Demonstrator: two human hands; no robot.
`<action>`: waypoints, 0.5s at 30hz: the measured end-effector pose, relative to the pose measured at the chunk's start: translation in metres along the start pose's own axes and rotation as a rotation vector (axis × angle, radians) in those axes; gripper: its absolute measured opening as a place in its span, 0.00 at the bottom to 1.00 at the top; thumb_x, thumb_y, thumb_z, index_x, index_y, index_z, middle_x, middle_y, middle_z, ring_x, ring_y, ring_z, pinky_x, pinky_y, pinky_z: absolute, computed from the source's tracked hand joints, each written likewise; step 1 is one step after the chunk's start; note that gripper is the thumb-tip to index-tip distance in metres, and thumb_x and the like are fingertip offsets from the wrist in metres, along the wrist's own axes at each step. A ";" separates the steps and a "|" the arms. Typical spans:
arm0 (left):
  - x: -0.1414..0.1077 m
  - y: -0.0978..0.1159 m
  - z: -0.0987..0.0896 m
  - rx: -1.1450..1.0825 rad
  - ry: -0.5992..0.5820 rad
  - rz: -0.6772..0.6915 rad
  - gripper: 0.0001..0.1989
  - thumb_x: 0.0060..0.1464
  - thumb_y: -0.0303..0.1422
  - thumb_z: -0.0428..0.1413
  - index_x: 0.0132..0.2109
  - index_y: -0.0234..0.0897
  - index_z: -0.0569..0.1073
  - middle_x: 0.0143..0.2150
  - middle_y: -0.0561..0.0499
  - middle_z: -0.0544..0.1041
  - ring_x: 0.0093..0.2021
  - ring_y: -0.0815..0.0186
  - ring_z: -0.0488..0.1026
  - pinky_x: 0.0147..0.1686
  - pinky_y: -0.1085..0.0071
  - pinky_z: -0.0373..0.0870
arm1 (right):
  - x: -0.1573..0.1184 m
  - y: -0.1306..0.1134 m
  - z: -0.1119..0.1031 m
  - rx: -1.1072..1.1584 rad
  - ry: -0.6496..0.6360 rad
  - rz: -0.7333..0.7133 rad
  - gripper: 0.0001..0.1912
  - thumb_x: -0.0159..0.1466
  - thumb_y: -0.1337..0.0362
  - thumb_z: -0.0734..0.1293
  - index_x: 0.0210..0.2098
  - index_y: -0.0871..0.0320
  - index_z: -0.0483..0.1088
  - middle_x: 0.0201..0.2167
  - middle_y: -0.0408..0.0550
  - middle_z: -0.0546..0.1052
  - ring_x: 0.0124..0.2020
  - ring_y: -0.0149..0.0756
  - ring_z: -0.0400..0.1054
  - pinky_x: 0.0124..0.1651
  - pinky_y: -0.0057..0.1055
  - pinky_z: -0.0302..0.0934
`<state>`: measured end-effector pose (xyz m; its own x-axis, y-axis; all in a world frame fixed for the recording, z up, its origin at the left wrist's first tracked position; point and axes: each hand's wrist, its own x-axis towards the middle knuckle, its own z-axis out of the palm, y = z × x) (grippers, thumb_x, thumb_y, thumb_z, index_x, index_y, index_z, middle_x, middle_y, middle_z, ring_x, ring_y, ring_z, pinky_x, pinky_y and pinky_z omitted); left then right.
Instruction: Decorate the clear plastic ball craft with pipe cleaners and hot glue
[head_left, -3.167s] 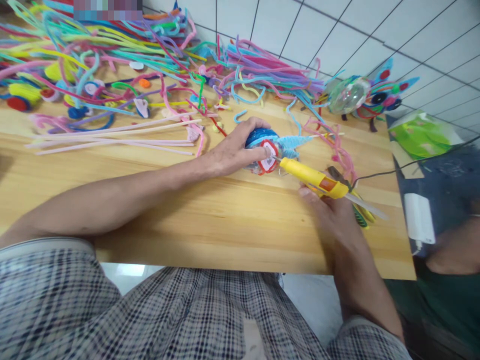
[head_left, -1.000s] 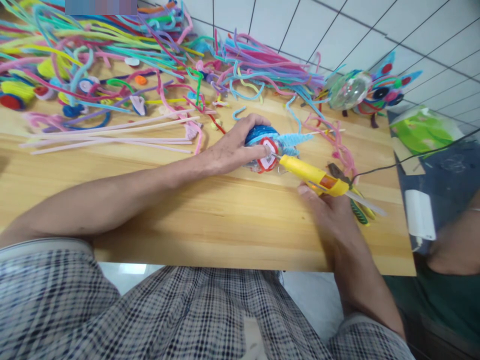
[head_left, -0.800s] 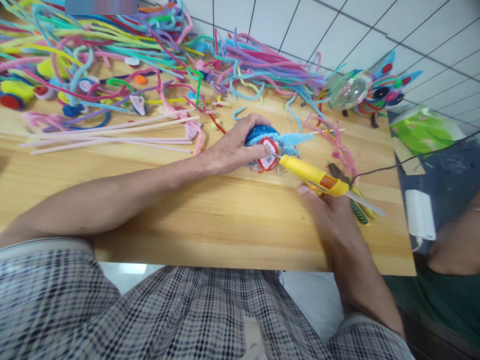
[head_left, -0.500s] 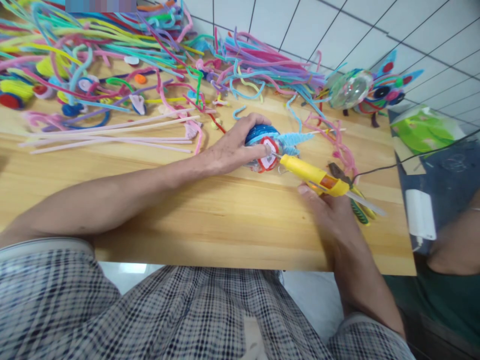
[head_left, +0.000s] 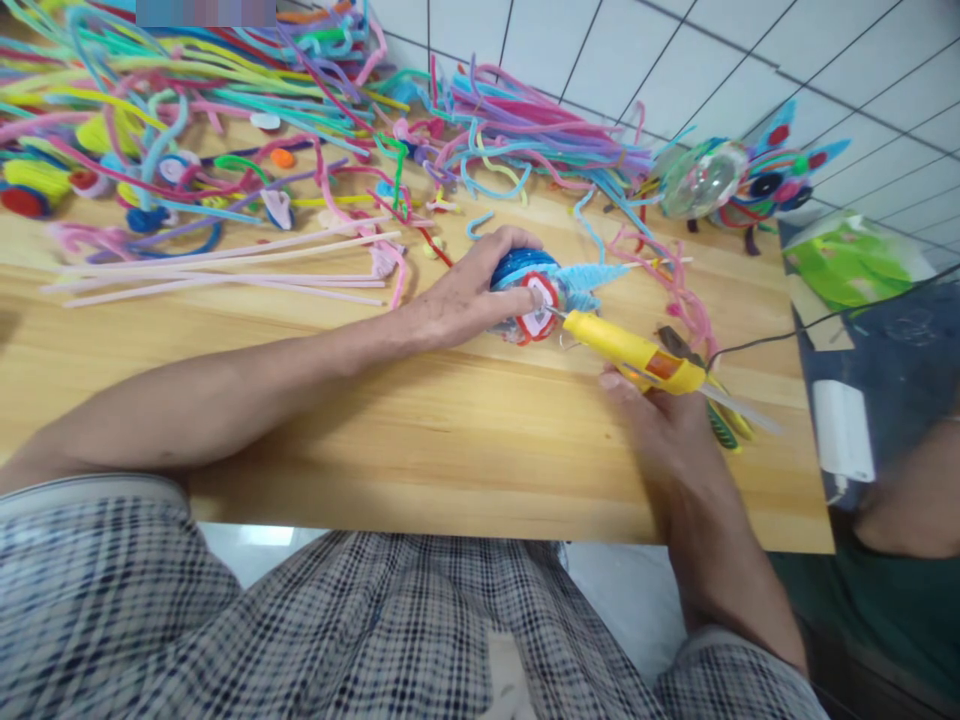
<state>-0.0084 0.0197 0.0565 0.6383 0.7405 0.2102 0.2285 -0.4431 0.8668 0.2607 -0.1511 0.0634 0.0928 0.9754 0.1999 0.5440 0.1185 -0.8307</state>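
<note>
Near the middle of the table, my left hand [head_left: 480,295] is wrapped round a blue craft piece [head_left: 525,262] with light blue pointed parts on its right side. A red-rimmed patch with a pale centre [head_left: 538,308] faces me on it, and my left thumb presses there. My right hand [head_left: 660,415] grips a yellow glue gun [head_left: 630,350] from below. The gun's metal tip is at the right edge of the red-rimmed patch; whether it touches cannot be made out. A clear glue stick sticks out of the gun's rear.
Pliers [head_left: 724,425] lie beside my right hand. Pipe cleaners [head_left: 225,80] cover the table's back and left. A finished-looking craft figure [head_left: 765,185] stands at the back right. A black cord crosses the right edge. Another person's arm [head_left: 919,490] is at far right.
</note>
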 end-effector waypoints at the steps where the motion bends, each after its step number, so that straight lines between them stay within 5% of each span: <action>1: 0.000 0.000 0.000 0.003 0.002 0.002 0.29 0.66 0.44 0.61 0.69 0.39 0.71 0.69 0.42 0.77 0.70 0.49 0.74 0.73 0.49 0.71 | 0.000 -0.001 0.000 -0.023 -0.006 -0.021 0.04 0.72 0.55 0.77 0.45 0.45 0.82 0.41 0.42 0.83 0.44 0.42 0.79 0.50 0.42 0.76; 8: 0.000 0.001 0.000 -0.007 0.002 -0.015 0.29 0.66 0.45 0.62 0.69 0.40 0.71 0.69 0.43 0.77 0.70 0.48 0.73 0.73 0.48 0.71 | 0.007 0.009 -0.003 -0.090 -0.058 -0.158 0.05 0.74 0.53 0.75 0.45 0.45 0.81 0.40 0.41 0.83 0.43 0.42 0.79 0.49 0.43 0.76; 15: -0.001 0.004 -0.001 -0.012 0.003 -0.024 0.29 0.65 0.44 0.62 0.68 0.40 0.72 0.69 0.42 0.77 0.69 0.47 0.74 0.72 0.48 0.73 | 0.005 0.000 -0.001 -0.049 -0.031 -0.070 0.07 0.73 0.53 0.76 0.46 0.47 0.82 0.41 0.43 0.84 0.42 0.42 0.79 0.50 0.43 0.76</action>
<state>-0.0093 0.0174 0.0605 0.6303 0.7525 0.1910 0.2349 -0.4193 0.8770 0.2623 -0.1464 0.0649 0.0275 0.9704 0.2400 0.5884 0.1784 -0.7886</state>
